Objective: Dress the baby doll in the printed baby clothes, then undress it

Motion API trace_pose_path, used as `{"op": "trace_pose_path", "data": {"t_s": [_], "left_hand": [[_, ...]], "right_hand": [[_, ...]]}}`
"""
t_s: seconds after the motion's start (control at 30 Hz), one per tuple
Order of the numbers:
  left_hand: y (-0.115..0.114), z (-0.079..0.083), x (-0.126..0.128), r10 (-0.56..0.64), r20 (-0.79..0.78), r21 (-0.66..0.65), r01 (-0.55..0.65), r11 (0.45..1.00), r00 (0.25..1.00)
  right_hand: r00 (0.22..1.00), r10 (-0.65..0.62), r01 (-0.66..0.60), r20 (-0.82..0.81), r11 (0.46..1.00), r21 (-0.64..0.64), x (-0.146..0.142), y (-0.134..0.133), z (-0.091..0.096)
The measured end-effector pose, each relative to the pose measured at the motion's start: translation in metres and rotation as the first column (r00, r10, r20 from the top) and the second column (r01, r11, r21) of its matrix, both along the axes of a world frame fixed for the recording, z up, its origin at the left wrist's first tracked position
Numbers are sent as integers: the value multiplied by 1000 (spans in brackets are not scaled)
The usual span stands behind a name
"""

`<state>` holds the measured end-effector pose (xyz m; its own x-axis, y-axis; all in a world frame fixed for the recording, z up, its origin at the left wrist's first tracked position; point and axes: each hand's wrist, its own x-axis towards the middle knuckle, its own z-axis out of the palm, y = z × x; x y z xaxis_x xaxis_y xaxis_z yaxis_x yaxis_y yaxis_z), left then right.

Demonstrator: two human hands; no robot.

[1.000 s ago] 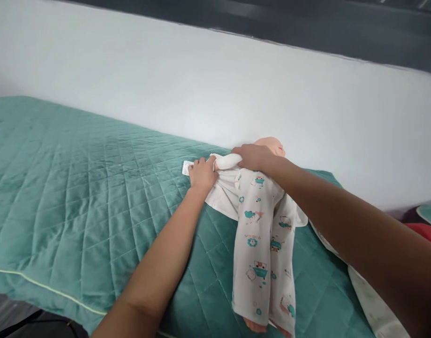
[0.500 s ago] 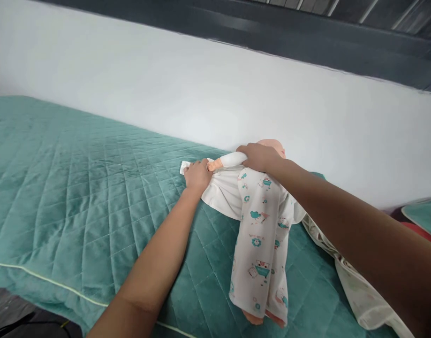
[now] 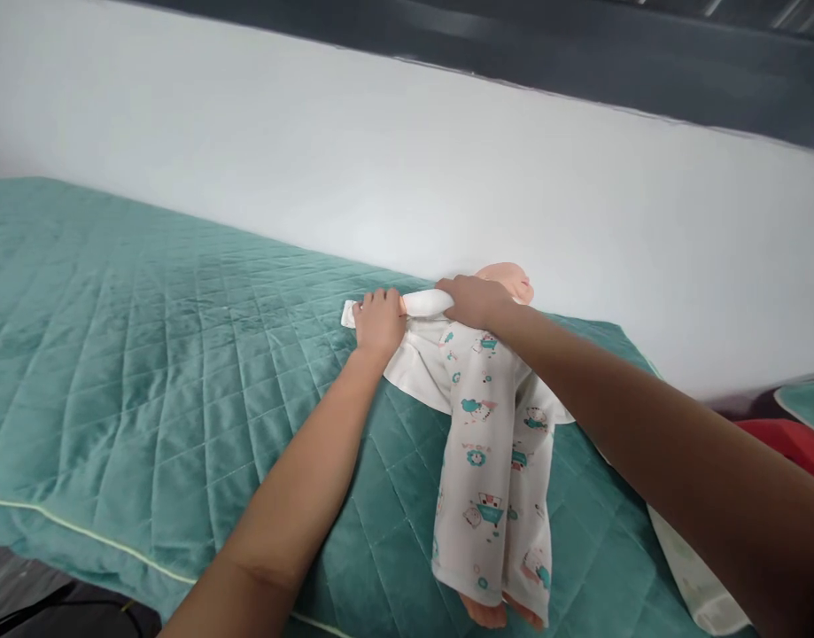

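Surface: a green quilted bed cover [image 3: 181,354], set against a plain white wall [image 3: 407,177] with a dark band [image 3: 446,40] above. Findings follow from left to right.

A pale cloth end [image 3: 348,314] projects past the left hand [image 3: 380,323]. That hand is closed, its fingers curled down over the gathered edge of a white top [image 3: 420,368]; whether it also takes in the doll's small hand cannot be determined. Only a sliver of pink shows beside it.

Between the two hands lies a smooth white arm [image 3: 428,303]. The right hand [image 3: 474,301] is wrapped over its upper end, thumb side not fully visible.

The doll [image 3: 483,416] lies at the wall-side of the cover, right of centre, its head [image 3: 511,276] partly behind the right hand, printed trousers [image 3: 476,496] and feet [image 3: 483,611] toward the near edge.

Assessment: the doll appears light; the top, thin, limp and readily creased. The arm looks smooth, possibly slippery, and firmer than the cloth. Best hold: the arm near the shoulder, the top by its gathered edge.

Far right: a pale cloth [image 3: 692,567] and a red item [image 3: 788,443].
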<state>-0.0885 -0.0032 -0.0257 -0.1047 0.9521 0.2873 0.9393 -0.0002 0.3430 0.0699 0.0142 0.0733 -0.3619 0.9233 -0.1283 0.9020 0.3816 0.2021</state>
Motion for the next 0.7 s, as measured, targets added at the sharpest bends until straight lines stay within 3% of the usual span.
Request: {"op": "trace_pose_path", "data": {"t_s": [0.13,0.23,0.33,0.43,0.57,0.63,0.7], "left_hand": [[-2,2,9,-162,-120,59,170,984,979],[-2,1,11,-193,-117,43,199,979,974],[-2,-1,10,-167,-115,34,172,984,979],[-1,-4,9,-130,-122,31,134,990,984],[0,-5,5,-83,-151,23,88,996,985],[0,-5,2,-59,-169,20,63,998,984],[-1,-6,0,-43,-188,22,48,999,981]], "right_hand": [[1000,9,-9,-13,1000,9,-5,0,-9],[996,-1,2,-92,1000,10,0,0,-14],[949,-44,61,-313,997,44,16,-3,-15],[818,-30,147,-574,976,158,41,-12,-18],[613,-21,353,-790,901,250,89,-33,-40],[559,-102,501,-823,833,237,113,-45,-62],[557,-212,593,-803,778,206,132,-56,-85]]}}
